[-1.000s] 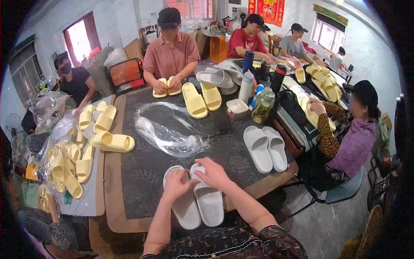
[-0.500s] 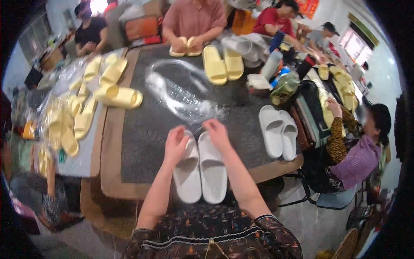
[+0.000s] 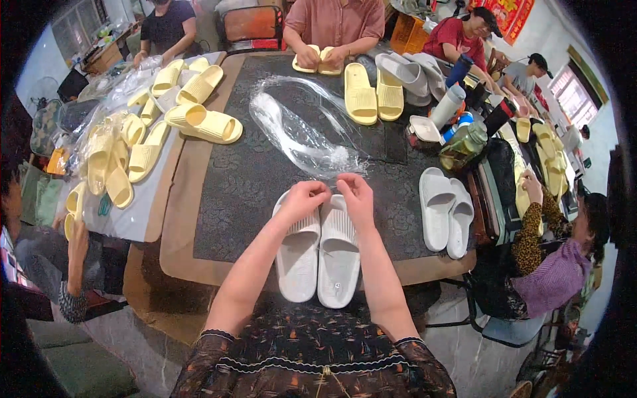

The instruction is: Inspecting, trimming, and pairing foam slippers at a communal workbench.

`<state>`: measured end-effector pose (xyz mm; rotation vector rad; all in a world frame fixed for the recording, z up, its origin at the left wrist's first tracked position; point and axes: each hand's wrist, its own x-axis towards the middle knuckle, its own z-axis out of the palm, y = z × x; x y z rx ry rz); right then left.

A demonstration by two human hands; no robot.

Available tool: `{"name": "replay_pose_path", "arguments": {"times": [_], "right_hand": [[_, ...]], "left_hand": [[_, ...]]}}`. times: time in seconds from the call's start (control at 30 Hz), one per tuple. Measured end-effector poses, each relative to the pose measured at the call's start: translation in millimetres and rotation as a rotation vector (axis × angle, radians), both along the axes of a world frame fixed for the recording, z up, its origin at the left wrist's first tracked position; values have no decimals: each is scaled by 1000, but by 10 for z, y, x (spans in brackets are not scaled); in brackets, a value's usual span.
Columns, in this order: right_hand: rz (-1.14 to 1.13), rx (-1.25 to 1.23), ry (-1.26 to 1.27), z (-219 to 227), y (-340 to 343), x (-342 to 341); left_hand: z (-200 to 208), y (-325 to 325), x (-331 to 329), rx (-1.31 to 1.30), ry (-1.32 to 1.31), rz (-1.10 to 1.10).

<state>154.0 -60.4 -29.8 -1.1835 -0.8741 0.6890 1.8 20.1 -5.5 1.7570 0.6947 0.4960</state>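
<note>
Directly in front of me lies a pair of light grey slippers (image 3: 339,272), side by side at the table's near edge, heels toward me and ribbed straps away. My left hand (image 3: 305,200) is over the far end of the left slipper, thumb and fingers pinched together. Opposite it, my right hand (image 3: 355,199) pinches above the far end of the right slipper. The fingertips of both nearly meet over the gap between the two toes. Whatever they hold there is too small to make out. Just beyond them spreads a heap of clear plastic (image 3: 292,136).
Another grey pair (image 3: 438,209) lies to the right, near bottles and a jar (image 3: 466,146). Several yellow slippers (image 3: 142,162) cover the left table. Across the table, a person's hands (image 3: 322,58) hold yellow slippers, beside another yellow pair (image 3: 361,96). A person in purple (image 3: 554,272) sits at right.
My hands have come closer together over the slippers' toes, the left one moving right. The whole view has also shifted, so the tables appear further right.
</note>
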Motion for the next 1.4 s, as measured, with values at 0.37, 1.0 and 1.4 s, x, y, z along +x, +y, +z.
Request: {"name": "replay_pose_path", "arguments": {"times": [0.37, 1.0, 1.4], "right_hand": [[220, -421, -479, -34, -24, 44], [-36, -202, -708, 215, -112, -116], [-45, -133, -594, 262, -39, -69]], "left_hand": [[-159, 72, -33, -373, -396, 410], [-203, -87, -33, 394, -67, 414], [-176, -35, -3, 233, -155, 342]]}}
